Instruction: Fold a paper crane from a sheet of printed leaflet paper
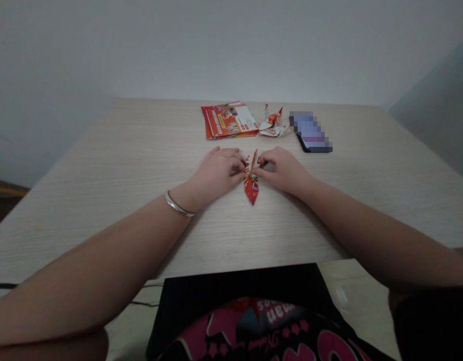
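A small folded red paper piece [251, 186] lies on the wooden table [134, 160], its pointed tip toward me. My left hand [216, 173], with a silver bracelet at the wrist, pinches its left upper flap. My right hand [282, 168] pinches the right upper flap. Both hands have the fingers pressed together on the paper, resting on the table surface.
At the back of the table lie a stack of red printed leaflets [228, 120], a finished folded paper figure [272, 124] and a phone [312, 134]. A dark cable [141, 302] runs below the table's near edge.
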`<state>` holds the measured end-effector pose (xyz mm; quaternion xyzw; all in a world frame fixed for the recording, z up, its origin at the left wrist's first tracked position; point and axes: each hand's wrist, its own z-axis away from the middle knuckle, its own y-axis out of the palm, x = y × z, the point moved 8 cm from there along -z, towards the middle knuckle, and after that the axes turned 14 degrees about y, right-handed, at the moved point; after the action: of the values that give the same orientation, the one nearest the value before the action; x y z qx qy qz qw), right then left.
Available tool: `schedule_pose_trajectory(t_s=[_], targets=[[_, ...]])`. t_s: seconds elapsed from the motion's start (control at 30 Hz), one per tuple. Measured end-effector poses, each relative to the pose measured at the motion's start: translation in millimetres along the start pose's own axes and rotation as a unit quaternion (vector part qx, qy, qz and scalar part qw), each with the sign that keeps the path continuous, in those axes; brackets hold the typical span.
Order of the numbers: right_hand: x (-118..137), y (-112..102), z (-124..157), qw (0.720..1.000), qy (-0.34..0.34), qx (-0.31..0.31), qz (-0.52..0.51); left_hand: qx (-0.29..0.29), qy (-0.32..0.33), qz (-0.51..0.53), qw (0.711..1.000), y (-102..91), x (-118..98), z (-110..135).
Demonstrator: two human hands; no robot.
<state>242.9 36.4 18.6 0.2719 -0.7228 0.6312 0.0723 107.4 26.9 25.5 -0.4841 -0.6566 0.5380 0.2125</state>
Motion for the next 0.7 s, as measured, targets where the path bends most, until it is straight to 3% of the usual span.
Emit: schedule_pose_trajectory(t_s=[0.2,0.37,0.57,0.7], targets=[[-4.6,5.0,-5.0,0.999,0.005,0.018,-0.028,-0.047,-0.032,0.006,0.998,-4.4,4.6,1.2],[-4.3,6.1,-7.3,0.999,0.01,0.011,-0.037,-0.05,-0.068,0.034,0.996,-3.3,9.1,1.6],[-8.5,5.1,-8.4,0.998,0.04,-0.017,-0.047,-0.011,-0.103,0.025,0.994,-1.5,9.3,1.9],[-8.8,3.6,-7.4,0.997,0.06,-0.026,-0.029,-0.047,-0.115,0.042,0.991,-4.8,9.5,4.0]])
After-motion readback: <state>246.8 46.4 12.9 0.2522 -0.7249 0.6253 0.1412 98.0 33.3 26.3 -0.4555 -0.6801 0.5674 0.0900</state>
